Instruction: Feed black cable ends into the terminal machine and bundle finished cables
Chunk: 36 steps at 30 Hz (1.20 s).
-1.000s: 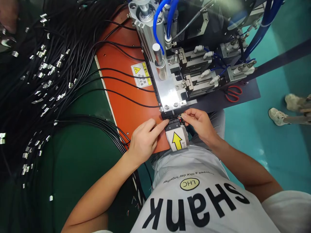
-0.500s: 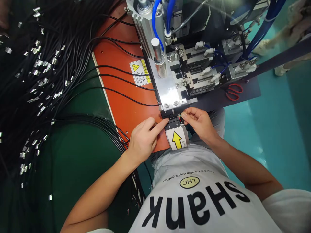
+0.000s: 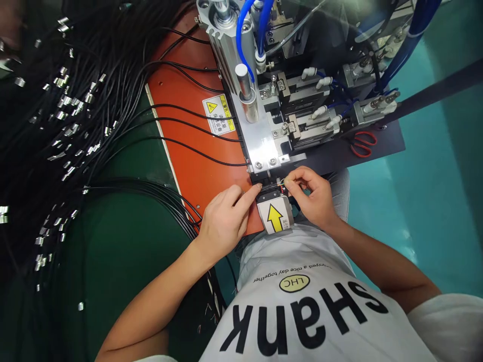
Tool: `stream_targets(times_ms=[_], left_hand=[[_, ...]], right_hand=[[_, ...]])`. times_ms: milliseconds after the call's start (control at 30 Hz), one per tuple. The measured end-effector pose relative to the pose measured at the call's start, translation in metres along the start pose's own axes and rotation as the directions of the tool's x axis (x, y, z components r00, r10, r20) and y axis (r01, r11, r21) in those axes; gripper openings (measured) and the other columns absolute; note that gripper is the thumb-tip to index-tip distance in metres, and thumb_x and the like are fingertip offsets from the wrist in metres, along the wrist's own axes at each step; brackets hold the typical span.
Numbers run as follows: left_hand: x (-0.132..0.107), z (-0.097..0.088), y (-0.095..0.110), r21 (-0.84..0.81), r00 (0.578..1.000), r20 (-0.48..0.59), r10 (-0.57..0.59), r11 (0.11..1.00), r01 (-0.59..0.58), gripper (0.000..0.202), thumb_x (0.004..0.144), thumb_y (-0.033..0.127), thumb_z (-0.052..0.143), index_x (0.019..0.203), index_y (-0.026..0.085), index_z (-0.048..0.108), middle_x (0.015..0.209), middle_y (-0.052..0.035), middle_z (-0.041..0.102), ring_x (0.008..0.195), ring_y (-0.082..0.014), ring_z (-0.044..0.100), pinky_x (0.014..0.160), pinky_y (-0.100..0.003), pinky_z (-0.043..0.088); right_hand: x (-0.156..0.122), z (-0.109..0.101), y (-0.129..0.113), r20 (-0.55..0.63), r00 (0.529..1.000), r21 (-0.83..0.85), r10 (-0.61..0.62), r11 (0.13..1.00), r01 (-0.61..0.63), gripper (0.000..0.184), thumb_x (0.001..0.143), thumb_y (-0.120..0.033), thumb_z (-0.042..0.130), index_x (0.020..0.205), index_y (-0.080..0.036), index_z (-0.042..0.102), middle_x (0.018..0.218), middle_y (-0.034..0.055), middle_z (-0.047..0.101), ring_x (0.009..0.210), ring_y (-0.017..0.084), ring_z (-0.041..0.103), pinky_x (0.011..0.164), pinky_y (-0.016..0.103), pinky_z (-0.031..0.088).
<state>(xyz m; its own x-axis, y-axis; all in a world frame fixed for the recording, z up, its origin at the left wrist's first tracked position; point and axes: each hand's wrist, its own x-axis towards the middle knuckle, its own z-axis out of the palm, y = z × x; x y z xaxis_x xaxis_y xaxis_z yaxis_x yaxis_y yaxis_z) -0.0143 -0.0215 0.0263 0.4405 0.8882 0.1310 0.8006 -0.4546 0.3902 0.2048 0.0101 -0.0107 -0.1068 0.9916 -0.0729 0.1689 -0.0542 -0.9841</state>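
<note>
My right hand (image 3: 313, 198) pinches the fine ends of thin coloured wires (image 3: 281, 185) between thumb and forefinger, at the right side of a small black fixture (image 3: 268, 192). My left hand (image 3: 226, 218) is closed at the fixture's left side, its forefinger pressing on a black cable that lies in the fixture; the hand itself covers most of this cable. Just below the fixture sits a white block with a yellow arrow (image 3: 275, 217). Above it stands the metal press plate (image 3: 262, 143) of the machine.
Several black cables (image 3: 181, 140) run across the orange board (image 3: 211, 176) into the machine. A big heap of cables with shiny tips (image 3: 75, 105) covers the green table (image 3: 124, 251) at left. Red-handled scissors (image 3: 363, 144) lie at right. Blue air tubes (image 3: 241, 30) hang above.
My right fingers have shifted slightly right and the thin wires now show more between them and the fixture. My left hand stays nearly in place.
</note>
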Motion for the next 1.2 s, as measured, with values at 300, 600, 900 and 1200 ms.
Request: stream_targets(times_ms=[300,600,900,1200], left_hand=[[0.024,-0.007,0.045,-0.628,0.940,0.150,-0.307,0.705,0.331,0.011,0.092,0.025,0.062,0.099,0.019,0.068,0.089,-0.0019,0.064,0.079,-0.0123,0.061,0.073,-0.025,0.052],[0.028,-0.004,0.045,-0.798,0.765,0.434,-0.476,0.191,0.572,0.018,0.082,0.031,0.071,0.083,0.015,0.066,0.059,0.0030,0.054,0.051,-0.0066,0.046,0.048,-0.019,0.039],[0.028,-0.007,0.043,-0.826,0.739,0.494,-0.457,0.017,0.563,0.023,0.078,0.033,0.077,0.080,0.016,0.062,0.054,0.0068,0.043,0.047,-0.0040,0.031,0.045,-0.018,0.025],[0.027,-0.009,0.045,-0.833,0.727,0.511,-0.459,-0.057,0.550,0.025,0.078,0.035,0.077,0.080,0.015,0.062,0.057,0.0054,0.049,0.046,-0.0032,0.036,0.045,-0.016,0.030]], right_hand=[[-0.024,-0.003,-0.029,0.045,0.979,-0.102,-0.198,0.974,0.202,0.011,0.089,-0.011,0.061,0.085,-0.021,0.061,0.080,0.0000,0.059,0.076,0.015,0.056,0.069,0.031,0.046],[-0.032,-0.005,-0.030,0.131,0.986,-0.092,-0.104,0.989,0.116,0.003,0.089,-0.020,0.065,0.090,-0.021,0.063,0.084,0.0006,0.063,0.074,0.014,0.058,0.071,0.031,0.048],[-0.034,0.005,-0.034,0.132,0.986,-0.145,-0.103,0.982,0.122,0.008,0.087,-0.017,0.064,0.082,-0.023,0.063,0.076,0.0003,0.063,0.067,0.015,0.058,0.066,0.033,0.047],[-0.030,0.001,-0.040,0.096,0.991,-0.085,-0.097,0.991,0.105,0.006,0.087,-0.019,0.067,0.091,-0.023,0.066,0.086,0.0018,0.065,0.074,0.016,0.061,0.070,0.032,0.051]])
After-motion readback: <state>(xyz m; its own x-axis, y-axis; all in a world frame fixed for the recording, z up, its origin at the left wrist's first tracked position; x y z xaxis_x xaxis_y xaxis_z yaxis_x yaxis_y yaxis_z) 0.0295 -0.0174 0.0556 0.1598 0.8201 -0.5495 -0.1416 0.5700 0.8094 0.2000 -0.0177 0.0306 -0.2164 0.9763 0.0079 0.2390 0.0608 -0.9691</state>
